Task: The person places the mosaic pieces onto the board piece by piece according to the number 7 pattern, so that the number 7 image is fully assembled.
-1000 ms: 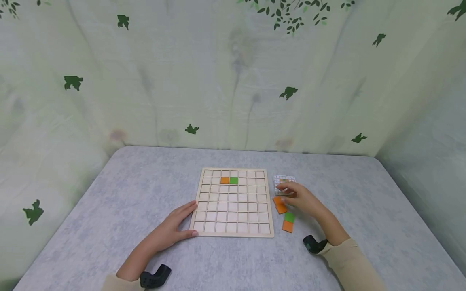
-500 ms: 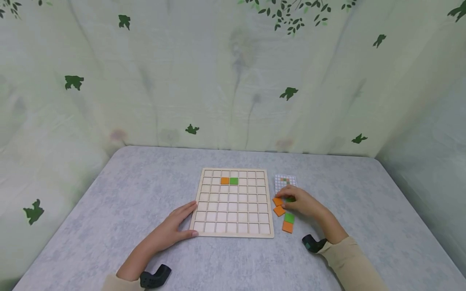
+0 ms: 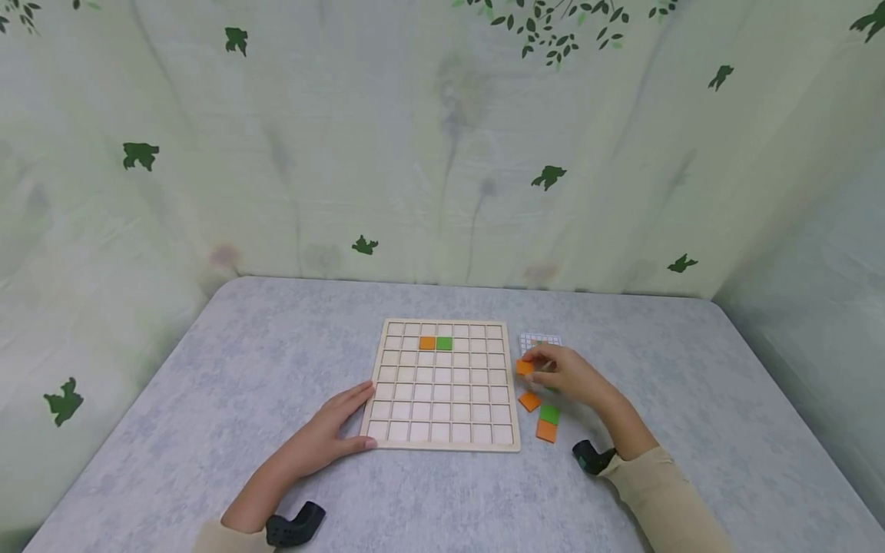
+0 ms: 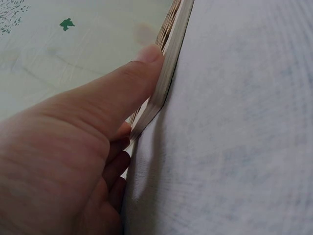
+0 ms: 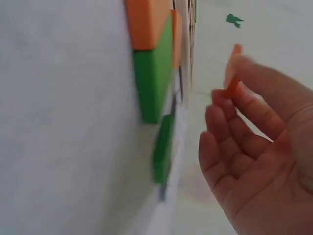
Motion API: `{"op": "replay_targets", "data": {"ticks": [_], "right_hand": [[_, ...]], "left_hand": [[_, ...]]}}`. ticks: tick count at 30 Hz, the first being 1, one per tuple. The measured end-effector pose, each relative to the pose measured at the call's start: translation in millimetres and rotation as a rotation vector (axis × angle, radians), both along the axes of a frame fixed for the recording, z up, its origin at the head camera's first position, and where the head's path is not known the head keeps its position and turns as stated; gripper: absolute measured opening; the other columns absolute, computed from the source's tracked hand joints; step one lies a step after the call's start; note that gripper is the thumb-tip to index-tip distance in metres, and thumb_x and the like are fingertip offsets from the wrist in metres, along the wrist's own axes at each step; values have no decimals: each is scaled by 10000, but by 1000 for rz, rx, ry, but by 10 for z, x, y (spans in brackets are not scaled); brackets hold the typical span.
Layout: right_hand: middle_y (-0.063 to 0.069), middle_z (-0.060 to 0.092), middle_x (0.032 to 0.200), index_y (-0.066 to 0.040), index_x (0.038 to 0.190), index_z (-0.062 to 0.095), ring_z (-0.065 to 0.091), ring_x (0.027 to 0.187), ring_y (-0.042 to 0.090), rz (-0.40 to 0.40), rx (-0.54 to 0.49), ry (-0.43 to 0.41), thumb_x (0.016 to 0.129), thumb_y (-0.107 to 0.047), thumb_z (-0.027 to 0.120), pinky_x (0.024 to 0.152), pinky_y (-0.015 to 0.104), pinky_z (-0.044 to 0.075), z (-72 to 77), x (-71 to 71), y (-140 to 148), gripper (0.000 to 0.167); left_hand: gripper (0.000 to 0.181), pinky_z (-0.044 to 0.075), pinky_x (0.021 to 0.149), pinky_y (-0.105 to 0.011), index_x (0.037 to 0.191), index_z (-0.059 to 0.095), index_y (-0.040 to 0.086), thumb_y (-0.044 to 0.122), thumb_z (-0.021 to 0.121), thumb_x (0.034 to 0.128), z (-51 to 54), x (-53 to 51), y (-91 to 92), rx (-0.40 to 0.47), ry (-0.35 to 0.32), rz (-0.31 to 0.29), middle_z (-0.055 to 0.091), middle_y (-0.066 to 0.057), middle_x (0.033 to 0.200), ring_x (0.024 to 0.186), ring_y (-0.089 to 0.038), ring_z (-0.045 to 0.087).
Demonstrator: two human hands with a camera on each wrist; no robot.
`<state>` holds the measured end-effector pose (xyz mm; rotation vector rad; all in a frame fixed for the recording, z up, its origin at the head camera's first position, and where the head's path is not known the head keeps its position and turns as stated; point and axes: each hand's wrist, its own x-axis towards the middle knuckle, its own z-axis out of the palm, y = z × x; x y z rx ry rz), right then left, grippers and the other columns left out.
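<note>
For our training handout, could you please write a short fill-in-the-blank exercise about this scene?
1. The right hand pinches a tile coloured ____.
2. The gridded board, touched by the left hand, holds exactly ____ tiles.
3. In the board, immediately right of the orange tile, sits a second tile coloured ____.
Missing words: orange; two; green.

The board is pale wood, ruled into cream squares; near its 12 o'clock sit an orange square and a green square. The held tile is orange. From the board's centre: towards 2 o'clock, a white card with a fine bluish grid; towards 3, a loose orange tile. The surface is mottled grey-blue; the backdrop pale green with dark green birds; the sleeves beige.
</note>
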<state>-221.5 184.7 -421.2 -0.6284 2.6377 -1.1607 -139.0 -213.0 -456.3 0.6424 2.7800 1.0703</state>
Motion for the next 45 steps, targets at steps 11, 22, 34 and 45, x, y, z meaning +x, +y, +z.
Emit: {"op": "replay_targets", "data": {"ticks": [11,22,34,45], "right_hand": [[28,579,1084,-86,1112,604,524,937,178,42,-129,148,859,-218,624,799,361,442,268,-162,-473,287],[44,563,1097,-43,1152,595,518,952,184,-34,-224,123,862,-173,620,794,321,451,112,-422,-971,319],[48,572,1055,-69,1109,619,534,927,188,-140,-139,18,855,-118,627,791,342,452,-228,-480,-972,259],[46,511,1086,-106,1102,643,473,966,200,-96,-79,7,850,-112,634,827,367,416,-243,-474,-1005,252]], "left_hand": [[846,213,1006,-527,1399,311,47,459,669,753,-2,8,-17,3,0,4,245,-109,1450,1306,-333,202],[860,208,1005,-532,1404,299,49,481,658,753,6,8,-11,3,-19,2,233,-109,1454,1308,-338,192],[859,207,1010,-523,1407,295,56,480,659,754,20,-1,9,-15,-30,9,228,-97,1458,1311,-328,188],[859,202,1014,-519,1406,298,56,478,661,751,16,4,4,-10,-32,12,232,-97,1457,1314,-323,186]]}}
